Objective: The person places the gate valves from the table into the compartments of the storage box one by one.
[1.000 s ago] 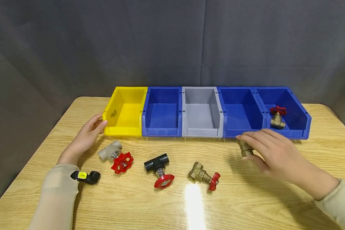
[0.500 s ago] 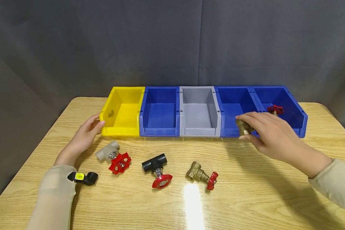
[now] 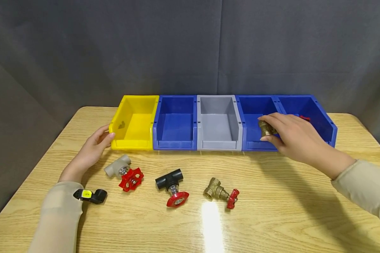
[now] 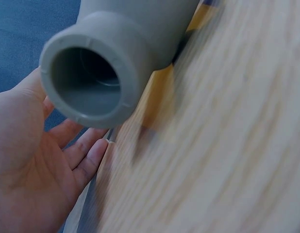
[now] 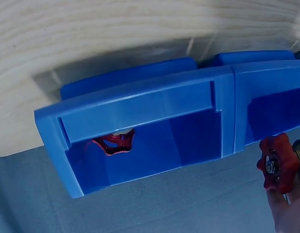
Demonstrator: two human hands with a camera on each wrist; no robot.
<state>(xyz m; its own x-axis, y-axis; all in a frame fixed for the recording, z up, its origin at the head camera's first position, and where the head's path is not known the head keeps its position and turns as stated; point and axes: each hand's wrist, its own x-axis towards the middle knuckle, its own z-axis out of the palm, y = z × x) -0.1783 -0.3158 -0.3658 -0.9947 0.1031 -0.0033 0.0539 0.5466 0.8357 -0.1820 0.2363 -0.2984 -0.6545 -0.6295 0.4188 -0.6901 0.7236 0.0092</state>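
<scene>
My right hand [image 3: 299, 138] grips a brass valve [image 3: 266, 128] over the front of the fourth bin [image 3: 252, 112], a blue one. In the right wrist view, the valve's red handwheel [image 5: 280, 164] shows beside that bin. My left hand [image 3: 90, 151] rests at the front left corner of the yellow bin [image 3: 133, 144], thumb at the corner and fingers along the outer side. Close to that hand lies a grey plastic valve [image 3: 118, 166] with a red handwheel; its round pipe end [image 4: 118, 92] looms large in the left wrist view.
A black valve [image 3: 170, 180] and another brass valve [image 3: 214, 189] lie on the wooden table [image 3: 139, 225]. A blue bin [image 3: 177, 144] and a grey bin [image 3: 221, 144] stand mid-row. The rightmost blue bin [image 5: 140, 107] contains a valve with a red handwheel [image 5: 116, 143].
My right hand has carried the brass valve from above the table, in front of the bins, away from me and up over the fourth bin. My left hand stays at the yellow bin.
</scene>
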